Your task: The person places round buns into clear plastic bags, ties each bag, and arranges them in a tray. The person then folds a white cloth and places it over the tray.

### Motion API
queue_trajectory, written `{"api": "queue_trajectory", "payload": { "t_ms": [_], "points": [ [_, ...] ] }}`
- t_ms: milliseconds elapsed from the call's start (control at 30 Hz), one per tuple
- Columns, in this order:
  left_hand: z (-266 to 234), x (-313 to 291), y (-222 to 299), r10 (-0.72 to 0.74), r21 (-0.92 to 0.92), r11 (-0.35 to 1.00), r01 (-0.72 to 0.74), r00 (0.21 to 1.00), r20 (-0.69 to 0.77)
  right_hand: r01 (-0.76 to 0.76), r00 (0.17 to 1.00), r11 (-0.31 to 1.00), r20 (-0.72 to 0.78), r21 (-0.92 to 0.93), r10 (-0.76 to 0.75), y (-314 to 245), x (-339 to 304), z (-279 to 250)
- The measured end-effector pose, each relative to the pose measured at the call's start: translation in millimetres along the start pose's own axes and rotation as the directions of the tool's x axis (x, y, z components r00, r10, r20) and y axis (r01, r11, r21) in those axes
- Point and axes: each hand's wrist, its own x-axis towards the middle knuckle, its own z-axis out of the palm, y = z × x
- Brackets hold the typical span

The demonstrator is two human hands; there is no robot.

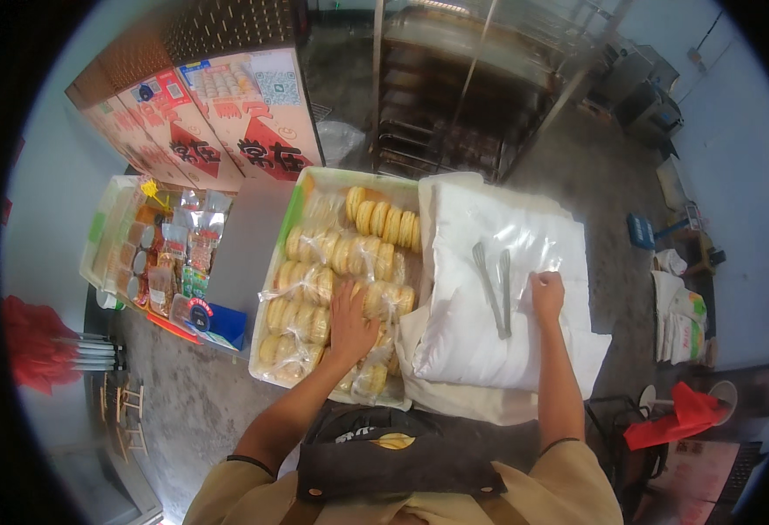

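A white crate with a green edge holds rows of round, pale-yellow flat cakes, many wrapped in clear bags. My left hand lies on the bagged cakes in the middle, its fingers stretched forward over the plastic. A row of cakes at the far end looks unwrapped. To the right, my right hand is closed above a white cloth-covered stack. Shiny clear plastic shows just beyond its fingertips; whether they pinch it is hidden. Beside that hand lie metal tongs, their arms spread.
At the left, a second bin holds jars and small packets, with a blue box near it. Printed panels stand behind. A tall tray rack rises at the back. Red plastic hangs at the lower right.
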Motion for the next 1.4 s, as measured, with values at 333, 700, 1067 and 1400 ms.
{"api": "queue_trajectory", "payload": {
  "t_ms": [333, 700, 1067, 1400],
  "points": [
    [-5, -4, 67, -0.060, -0.123, 0.991, 0.057, 0.998, -0.026, 0.034, 0.993, 0.985, -0.102, -0.170, -0.052, -16, 19, -111],
    [-12, 12, 164, 0.047, -0.679, 0.718, 0.151, 0.963, 0.264, -0.307, 0.799, -0.683, 0.569, 0.663, 0.193, -63, -63, -97],
    [-27, 53, 168, 0.215, -0.884, 0.192, 0.427, 0.860, 0.463, 0.124, 0.984, 0.785, 0.026, 0.607, -0.176, -223, -193, -57],
    [-64, 73, 76, 0.046, -0.840, 0.357, 0.409, 0.890, 0.453, -0.074, 0.995, 0.682, 0.100, 0.728, 0.002, -251, -218, 20]
  ]
}}
